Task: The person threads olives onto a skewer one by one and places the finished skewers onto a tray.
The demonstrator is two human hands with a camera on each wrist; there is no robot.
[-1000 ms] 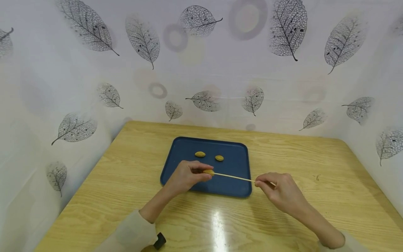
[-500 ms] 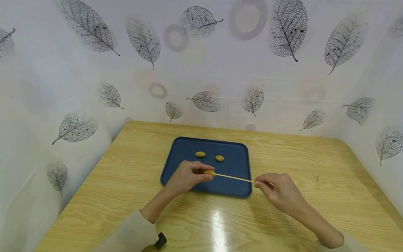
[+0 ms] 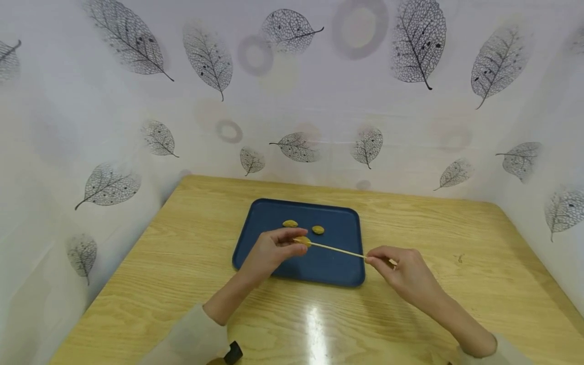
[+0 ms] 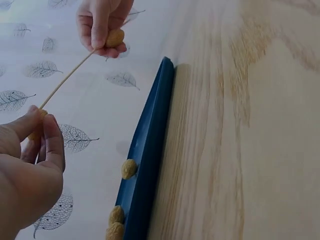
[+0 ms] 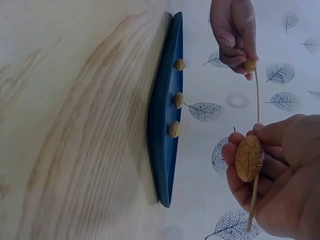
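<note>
A thin wooden skewer [image 3: 337, 249] runs between the hands above the blue tray [image 3: 335, 276]. My right hand [image 3: 410, 276] pinches it near its right end. A wrinkled tan oval piece [image 5: 249, 158], like a dried fruit or nut, is on the skewer by the right fingers. At the other end, my left hand [image 3: 266, 253] holds a second tan piece [image 3: 303, 241] between thumb and fingers; the skewer's tip is hidden there. Two more tan pieces, the left one [image 3: 290, 223] and the right one [image 3: 318, 229], lie on the tray. Both wrist views show a third piece [image 5: 174, 129] there.
The tray rests on a light wooden table [image 3: 433, 228]. Behind and at the sides hangs a pale cloth [image 3: 310, 101] printed with dark leaves. A black strap end [image 3: 234, 352] shows beside the left sleeve.
Both hands and the skewer have risen slightly in the head view, and the right hand has shifted a little left. My left thumb and index finger look farther apart around the piece.
</note>
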